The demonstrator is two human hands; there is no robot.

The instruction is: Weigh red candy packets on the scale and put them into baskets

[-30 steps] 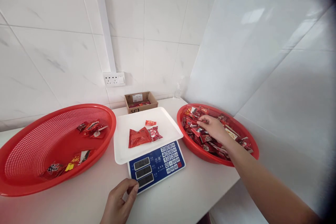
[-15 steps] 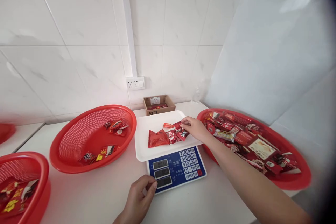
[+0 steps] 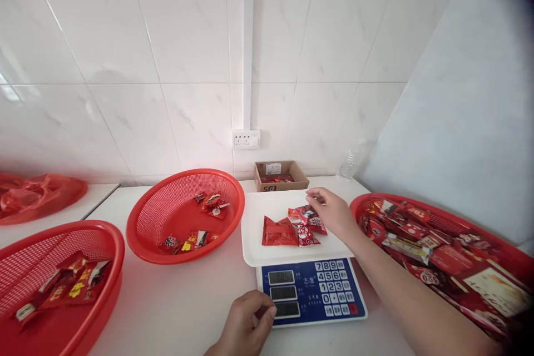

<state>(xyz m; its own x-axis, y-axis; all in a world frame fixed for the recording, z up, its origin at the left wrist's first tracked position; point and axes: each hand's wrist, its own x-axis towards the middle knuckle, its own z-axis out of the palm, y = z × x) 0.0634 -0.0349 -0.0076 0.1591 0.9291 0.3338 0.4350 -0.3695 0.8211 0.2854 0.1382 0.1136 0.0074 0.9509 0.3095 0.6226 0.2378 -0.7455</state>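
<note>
Several red snack packets (image 3: 280, 232) lie in a loose group on the white pan (image 3: 253, 253) of a digital weighing scale. My right hand (image 3: 329, 208) hovers over the pan's right side, just behind the packets, fingers slightly apart and holding nothing visible. At the front left corner of the scale's blue keypad panel (image 3: 308, 289) rests my left hand (image 3: 248, 322), fingers curled with thumb and forefinger close together. It appears to hold nothing. Its fingertips are beside the lowest display (image 3: 287, 310).
A red basket (image 3: 144, 233) holding a few packets stands left of the scale, with another (image 3: 117, 267) nearer. On the right, a full red basket (image 3: 359, 200) lies under my forearm. Behind are a cardboard box (image 3: 283, 184) and clear plastic bottle (image 3: 350, 164); red plastic bag (image 3: 45, 194) far left.
The view has swung left, so everything sits further right. My right hand has let go of a packet on the pan and lifted slightly away. My left hand stays by the display.
</note>
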